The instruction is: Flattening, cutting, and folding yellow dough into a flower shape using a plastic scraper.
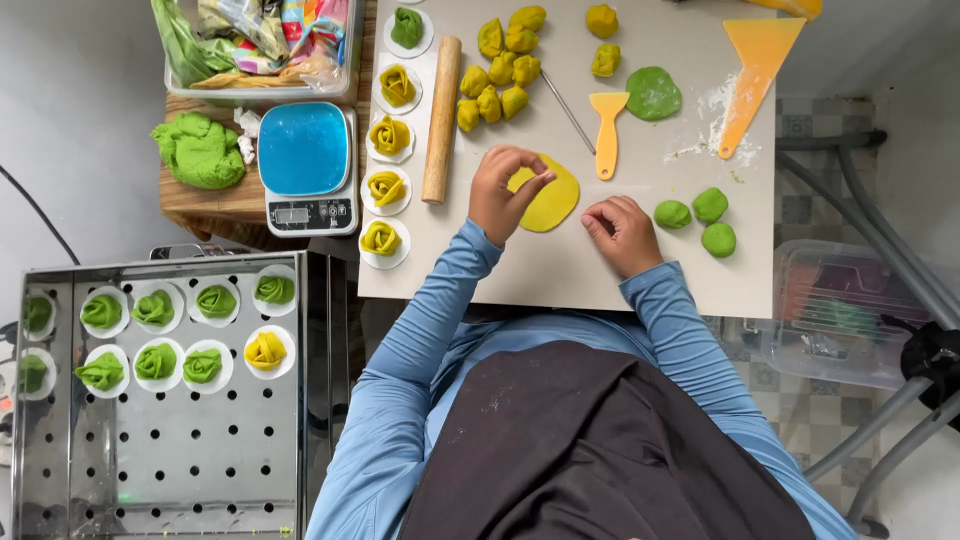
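A flat yellow dough disc point(556, 203) lies on the pale work board point(560, 270). My left hand point(505, 190) pinches the disc's left upper edge between thumb and fingertips. My right hand point(622, 233) rests on the board just right of the disc, fingers curled in, with nothing seen in it. A wooden rolling pin point(441, 118) lies left of my left hand. Three green dough balls point(700, 215) sit right of my right hand. Several yellow dough lumps point(500, 70) are piled at the board's far side.
A rolled green disc point(653, 93), two orange scrapers point(607, 135) point(755, 70) and a thin metal rod point(567, 110) lie at the far side. Yellow rose-shaped buns point(385, 160) line the board's left edge. A blue-topped scale point(305, 165), a green dough mass point(200, 150) and a perforated steel tray point(160, 450) of buns stand left.
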